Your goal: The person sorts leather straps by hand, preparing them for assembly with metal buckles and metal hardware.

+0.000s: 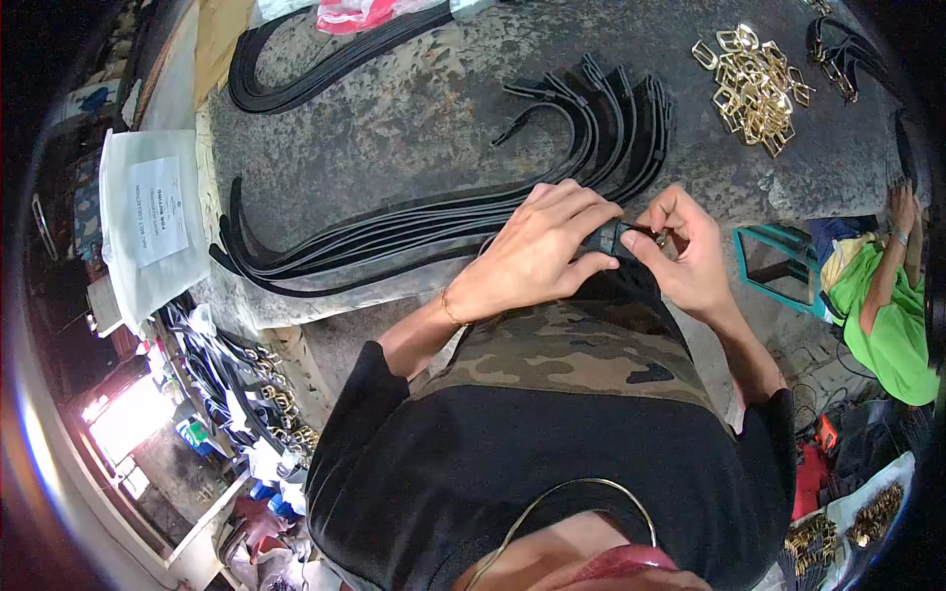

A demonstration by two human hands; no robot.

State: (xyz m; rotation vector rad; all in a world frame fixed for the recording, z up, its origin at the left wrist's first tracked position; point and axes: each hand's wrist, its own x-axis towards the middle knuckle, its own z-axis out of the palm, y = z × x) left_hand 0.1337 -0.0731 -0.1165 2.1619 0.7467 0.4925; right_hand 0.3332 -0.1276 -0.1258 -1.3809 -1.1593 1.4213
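Observation:
Both of my hands meet at the table's near edge over a dark strap end (608, 239). My left hand (542, 241) has its fingers closed on the strap, thumb below it. Thumb and fingers of my right hand (680, 251) pinch the other side, where a small metallic piece (661, 237) shows between them, partly hidden. Just beyond my hands a bundle of black straps (394, 234) runs across the table, its ends fanned out toward the upper right. A pile of gold buckles (757, 87) lies at the upper right.
The worn table (414, 128) also bears another curved stack of black straps (296, 87) and dark straps with buckles (844, 59). A white labelled bag (156, 222) hangs at the left edge. A person in green (887, 335) is at the right, beside a teal frame (778, 264).

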